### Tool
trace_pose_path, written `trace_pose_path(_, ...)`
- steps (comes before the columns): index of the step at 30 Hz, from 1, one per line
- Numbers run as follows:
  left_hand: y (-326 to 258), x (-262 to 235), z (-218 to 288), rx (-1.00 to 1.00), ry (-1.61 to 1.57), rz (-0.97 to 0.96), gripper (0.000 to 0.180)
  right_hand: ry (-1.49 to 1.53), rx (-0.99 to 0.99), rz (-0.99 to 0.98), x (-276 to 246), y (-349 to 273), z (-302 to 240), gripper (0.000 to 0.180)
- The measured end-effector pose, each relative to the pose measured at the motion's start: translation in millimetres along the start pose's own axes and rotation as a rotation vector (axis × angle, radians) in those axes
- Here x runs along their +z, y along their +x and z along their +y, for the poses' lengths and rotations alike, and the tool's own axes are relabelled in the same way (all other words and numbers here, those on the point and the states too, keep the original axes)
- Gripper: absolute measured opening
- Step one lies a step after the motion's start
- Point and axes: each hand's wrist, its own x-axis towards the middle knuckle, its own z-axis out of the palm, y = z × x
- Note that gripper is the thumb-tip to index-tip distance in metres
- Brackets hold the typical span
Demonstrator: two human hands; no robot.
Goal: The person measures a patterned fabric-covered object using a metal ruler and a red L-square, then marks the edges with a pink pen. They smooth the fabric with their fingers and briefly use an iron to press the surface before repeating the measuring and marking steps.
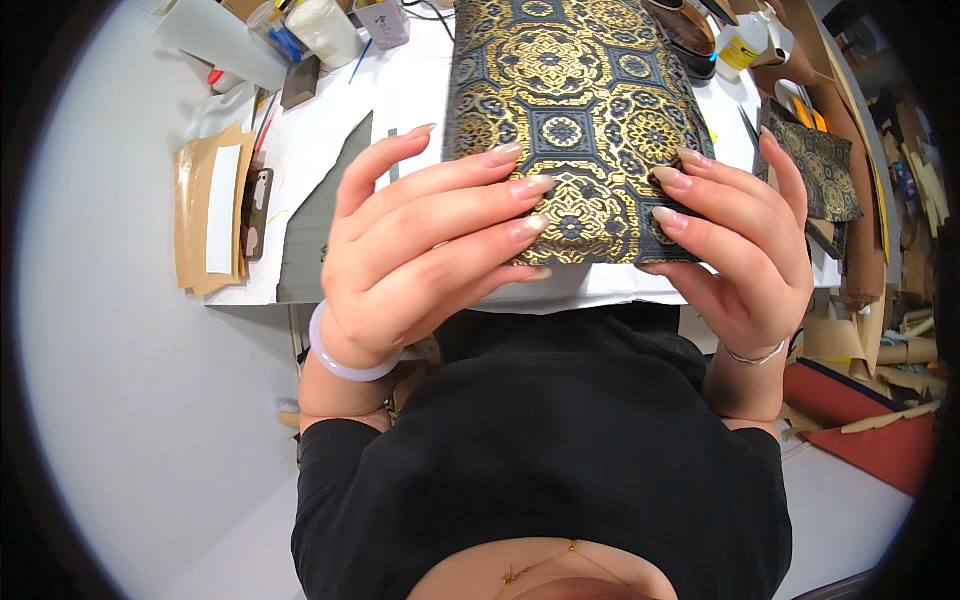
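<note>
A wide black-and-gold patterned sheet (560,65), with medallion and octagon motifs, stretches from the top of the view down to me over the table. Its near edge curves downward at the table's front. My left hand (415,235) grips the left part of that edge, three fingertips on top and the thumb low at the edge; the index finger is lifted off. On the right part of the edge, my right hand (745,225) pinches the sheet with fingers above and thumb below. Whatever lies under the sheet is hidden.
Left on the white-covered table (405,95) lie a dark grey sheet (325,225), brown paper (195,215) and a phone (259,215). White tubs (325,32) stand at the back left. A yellow-labelled bottle (743,45) and a smaller patterned piece (815,165) are at right.
</note>
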Motion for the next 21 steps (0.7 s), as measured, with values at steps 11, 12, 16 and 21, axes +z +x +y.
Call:
trace_pose_path(11, 12.0, -7.3, 7.5, -0.032, 0.021, -0.044, 0.029, 0.031, 0.058, 0.040, -6.2, 2.0, -0.8, 0.021)
trace_pose_path(12, 11.9, -6.7, 8.0, -0.038, 0.019, -0.034, 0.028, 0.034, 0.062, 0.047, -5.5, 2.6, -0.7, 0.021)
trace_pose_path(16, 10.9, -4.2, 9.7, -0.079, -0.005, -0.006, 0.027, 0.057, 0.069, 0.070, -4.3, 4.4, -0.4, 0.020)
trace_pose_path(21, 11.5, -3.7, 11.6, -0.097, 0.006, -0.012, 0.024, 0.056, 0.101, 0.051, -7.3, 5.2, 0.2, 0.017)
